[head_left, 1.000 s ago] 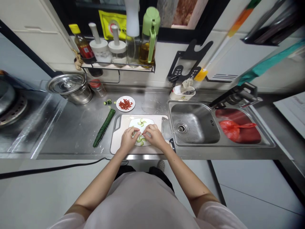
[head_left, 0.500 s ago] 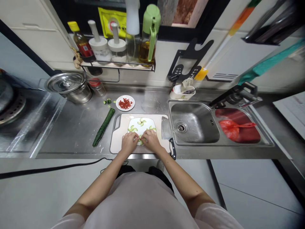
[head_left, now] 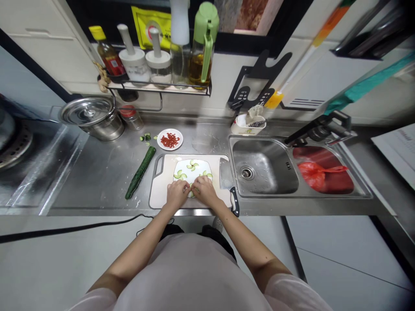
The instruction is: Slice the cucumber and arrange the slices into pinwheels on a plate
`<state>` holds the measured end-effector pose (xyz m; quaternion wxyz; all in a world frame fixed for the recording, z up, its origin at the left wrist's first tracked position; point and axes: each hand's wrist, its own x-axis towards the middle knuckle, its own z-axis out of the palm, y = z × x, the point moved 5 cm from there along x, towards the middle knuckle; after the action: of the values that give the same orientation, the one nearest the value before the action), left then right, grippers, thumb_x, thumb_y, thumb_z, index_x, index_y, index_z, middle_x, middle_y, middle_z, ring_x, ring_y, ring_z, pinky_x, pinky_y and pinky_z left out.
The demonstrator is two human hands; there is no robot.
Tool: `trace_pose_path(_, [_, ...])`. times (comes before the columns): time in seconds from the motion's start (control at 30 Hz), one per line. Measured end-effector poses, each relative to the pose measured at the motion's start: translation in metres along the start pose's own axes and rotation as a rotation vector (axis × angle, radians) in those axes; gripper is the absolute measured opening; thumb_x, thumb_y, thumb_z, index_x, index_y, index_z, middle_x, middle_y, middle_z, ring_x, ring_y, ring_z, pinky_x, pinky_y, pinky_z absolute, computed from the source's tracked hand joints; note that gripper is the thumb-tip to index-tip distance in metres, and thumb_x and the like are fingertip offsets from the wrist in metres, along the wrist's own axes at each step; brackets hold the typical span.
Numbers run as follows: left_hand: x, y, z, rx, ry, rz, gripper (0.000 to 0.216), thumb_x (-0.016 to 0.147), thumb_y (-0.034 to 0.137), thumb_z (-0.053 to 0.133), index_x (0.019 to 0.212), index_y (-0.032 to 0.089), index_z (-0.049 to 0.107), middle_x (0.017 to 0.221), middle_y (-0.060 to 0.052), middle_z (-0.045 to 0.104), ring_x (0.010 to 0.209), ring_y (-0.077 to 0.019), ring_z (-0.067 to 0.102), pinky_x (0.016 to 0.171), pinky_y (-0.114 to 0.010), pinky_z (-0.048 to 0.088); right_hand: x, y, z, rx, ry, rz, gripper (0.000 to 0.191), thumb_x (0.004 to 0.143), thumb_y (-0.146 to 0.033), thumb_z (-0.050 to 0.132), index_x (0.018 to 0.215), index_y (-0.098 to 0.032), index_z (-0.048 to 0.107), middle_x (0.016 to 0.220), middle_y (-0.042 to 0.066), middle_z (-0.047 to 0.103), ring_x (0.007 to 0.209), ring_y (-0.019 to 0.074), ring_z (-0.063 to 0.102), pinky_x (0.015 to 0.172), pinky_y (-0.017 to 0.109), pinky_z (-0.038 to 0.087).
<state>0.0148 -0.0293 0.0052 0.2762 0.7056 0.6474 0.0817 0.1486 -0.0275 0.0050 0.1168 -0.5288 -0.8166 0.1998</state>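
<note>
A white square plate (head_left: 201, 166) rests on a pale cutting board (head_left: 162, 188). Thin cucumber slices (head_left: 192, 165) lie on it in pinwheel groups at the far, left and right sides. At the near side, my left hand (head_left: 177, 192) and my right hand (head_left: 205, 191) meet with fingertips pinched around cucumber slices, their grip partly hidden by the fingers. Right of the plate, a cleaver (head_left: 226, 173) lies flat on the board, its black handle over the near edge. Left of the board is a whole cucumber (head_left: 140, 172).
Behind the board stands a small white dish (head_left: 160, 143) of chopped red pieces (head_left: 170, 140), beside cucumber scraps (head_left: 147, 137). A lidded steel pot (head_left: 105, 127) and a red-capped jar (head_left: 133, 119) are at the back left. The sink (head_left: 264, 172) is to the right.
My fingertips have shifted slightly over the near slices, and both hands stay at the plate's near side. The view has tilted a little; the other things keep their places.
</note>
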Motion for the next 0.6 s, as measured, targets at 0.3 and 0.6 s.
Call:
trace_pose_path(0.3, [0.0007, 0.0037, -0.0001, 0.013, -0.007, 0.014, 0.012, 0.087, 0.031, 0.059, 0.088, 0.024, 0.068, 0.093, -0.004, 0.067, 0.096, -0.0234, 0.056, 0.081, -0.035, 0.033, 0.0015, 0.0021, -0.0086, 0.018, 0.005, 0.056, 0.01, 0.087, -0.023, 0.059, 0.083, -0.02, 0.068, 0.097, 0.006, 0.058, 0.097, 0.0228, 0.044, 0.084, 0.035, 0.035])
trace_pose_path(0.6, [-0.0007, 0.0068, -0.0004, 0.05, -0.018, 0.017, 0.013, 0.088, 0.031, 0.057, 0.09, 0.024, 0.068, 0.094, -0.005, 0.067, 0.099, -0.0237, 0.057, 0.082, -0.035, 0.033, 0.0006, 0.0013, -0.0035, -0.056, 0.001, 0.037, 0.012, 0.088, -0.023, 0.057, 0.082, -0.02, 0.068, 0.098, 0.007, 0.058, 0.098, 0.0228, 0.044, 0.085, 0.035, 0.033])
